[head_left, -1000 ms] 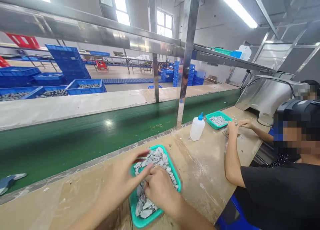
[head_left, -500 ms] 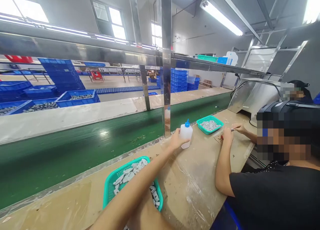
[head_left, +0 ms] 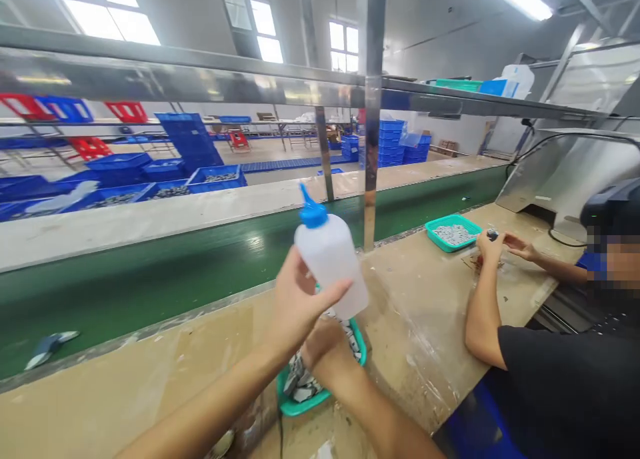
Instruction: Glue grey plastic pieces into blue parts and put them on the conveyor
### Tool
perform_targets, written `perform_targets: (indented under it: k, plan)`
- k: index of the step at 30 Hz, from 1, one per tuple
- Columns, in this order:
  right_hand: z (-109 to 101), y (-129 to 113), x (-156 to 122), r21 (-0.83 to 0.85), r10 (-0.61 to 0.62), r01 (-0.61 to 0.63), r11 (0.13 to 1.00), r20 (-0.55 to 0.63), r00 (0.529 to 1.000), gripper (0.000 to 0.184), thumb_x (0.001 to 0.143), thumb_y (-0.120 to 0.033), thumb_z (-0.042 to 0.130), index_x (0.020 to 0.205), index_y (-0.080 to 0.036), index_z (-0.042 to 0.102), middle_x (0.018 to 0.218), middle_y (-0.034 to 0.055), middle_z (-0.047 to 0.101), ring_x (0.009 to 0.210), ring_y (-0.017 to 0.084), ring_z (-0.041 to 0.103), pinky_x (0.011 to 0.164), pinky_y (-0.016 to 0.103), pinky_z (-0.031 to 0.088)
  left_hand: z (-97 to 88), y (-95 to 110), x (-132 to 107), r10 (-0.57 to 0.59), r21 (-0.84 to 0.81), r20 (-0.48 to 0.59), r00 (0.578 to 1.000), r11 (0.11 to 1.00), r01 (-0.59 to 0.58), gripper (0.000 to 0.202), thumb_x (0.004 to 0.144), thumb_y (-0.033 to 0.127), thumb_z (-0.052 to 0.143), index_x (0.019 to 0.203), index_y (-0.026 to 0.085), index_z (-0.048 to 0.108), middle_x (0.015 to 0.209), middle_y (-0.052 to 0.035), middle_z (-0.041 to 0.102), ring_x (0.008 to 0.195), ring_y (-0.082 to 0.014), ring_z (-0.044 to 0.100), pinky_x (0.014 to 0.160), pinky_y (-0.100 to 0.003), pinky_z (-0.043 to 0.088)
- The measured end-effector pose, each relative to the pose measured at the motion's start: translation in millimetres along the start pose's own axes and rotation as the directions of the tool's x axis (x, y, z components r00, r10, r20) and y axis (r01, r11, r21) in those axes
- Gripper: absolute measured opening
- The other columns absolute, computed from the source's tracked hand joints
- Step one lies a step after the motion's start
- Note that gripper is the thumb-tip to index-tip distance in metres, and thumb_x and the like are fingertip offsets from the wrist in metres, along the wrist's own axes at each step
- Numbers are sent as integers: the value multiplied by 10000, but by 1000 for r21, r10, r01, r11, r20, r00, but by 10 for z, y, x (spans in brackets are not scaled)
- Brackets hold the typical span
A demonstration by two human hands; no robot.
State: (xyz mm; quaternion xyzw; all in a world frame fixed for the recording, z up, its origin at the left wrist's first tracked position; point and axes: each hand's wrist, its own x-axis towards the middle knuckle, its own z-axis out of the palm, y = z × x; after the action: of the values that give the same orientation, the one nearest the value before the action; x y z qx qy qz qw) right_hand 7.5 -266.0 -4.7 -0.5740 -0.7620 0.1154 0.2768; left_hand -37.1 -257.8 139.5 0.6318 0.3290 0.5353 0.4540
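My left hand (head_left: 296,304) is wrapped round a white squeeze bottle with a blue nozzle (head_left: 330,256) and holds it up, tilted, above the workbench. Just below it my right hand (head_left: 325,354) rests closed over a teal basket (head_left: 290,404) filled with several small grey parts; its fingers are hidden behind the left hand and the bottle.
A person in a black shirt (head_left: 570,386) sits at my right, hands (head_left: 493,246) busy near a second teal basket (head_left: 453,232). A green conveyor belt (head_left: 150,279) runs beyond the beige workbench (head_left: 430,312). A steel post (head_left: 371,146) stands behind the bottle. Blue crates (head_left: 200,172) fill the background.
My left hand has lifted the bottle from the bench beside the co-worker and brought it back over my basket. My right hand now lies on the basket's parts.
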Motion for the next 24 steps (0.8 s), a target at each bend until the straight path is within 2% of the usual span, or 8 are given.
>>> perform_targets:
  k: [3,5,8,12,14,17,20,24]
  plan:
    - [-2,39,-81,-22,21,-21,1000,15,1000,204,831,-132,579,947,-195,734,940,71,728,921,218,648,820,281,469,-660,362,-360,1,199,-137,991,980,26,725,630,410,810,1261,204,519,1171,-88,643,1055,-296,621,853,-365,555]
    - [-11,50,-127,-32,45,-45,998,10,999,219,838,-111,552,913,-180,746,918,87,716,927,223,643,821,285,460,-1122,423,-664,13,440,-154,988,896,57,706,653,403,787,1278,232,508,1188,-78,622,1082,-301,601,902,-395,534]
    - [-18,58,-140,-34,56,-55,998,11,998,247,854,-109,534,950,-167,754,899,99,711,934,238,639,842,301,444,-1772,293,-1214,49,758,-104,993,651,47,593,702,392,722,1235,233,518,1188,-84,579,1099,-292,573,953,-419,489]
    - [-6,87,-115,-38,44,-43,998,23,999,275,850,-106,520,973,-150,762,865,105,707,888,249,640,802,309,449,-2375,-6,-1939,-84,906,-118,990,400,142,497,761,315,610,1238,222,505,1214,-102,545,1095,-274,572,886,-357,507]
    - [3,115,-115,-47,37,-36,998,23,999,281,854,-127,517,990,-136,762,858,111,706,882,255,641,787,315,455,-2527,-123,-2186,-162,933,-138,977,309,183,522,753,260,579,1267,233,494,1260,-101,524,1103,-272,579,836,-323,521]
    - [11,157,-126,-59,25,-24,998,17,1000,286,855,-170,520,1005,-133,761,847,106,707,876,258,643,778,322,466,-2611,-245,-2356,-219,971,-119,968,178,159,608,682,205,603,1280,239,496,1248,-93,536,1065,-286,598,809,-333,524]
    - [11,180,-138,-62,8,-8,998,0,1000,298,858,-204,509,1005,-138,760,833,92,707,855,254,647,768,330,475,-2576,-303,-2352,-264,993,-84,961,60,103,658,620,152,637,1266,207,522,1209,-114,568,1035,-311,595,834,-388,512]
    - [4,184,-146,-50,-18,16,999,-29,999,301,851,-228,505,990,-145,760,841,82,714,830,244,651,753,332,484,-2447,-286,-2276,-315,997,-46,948,-68,26,654,628,100,631,1270,184,539,1187,-138,594,1017,-329,581,827,-427,483]
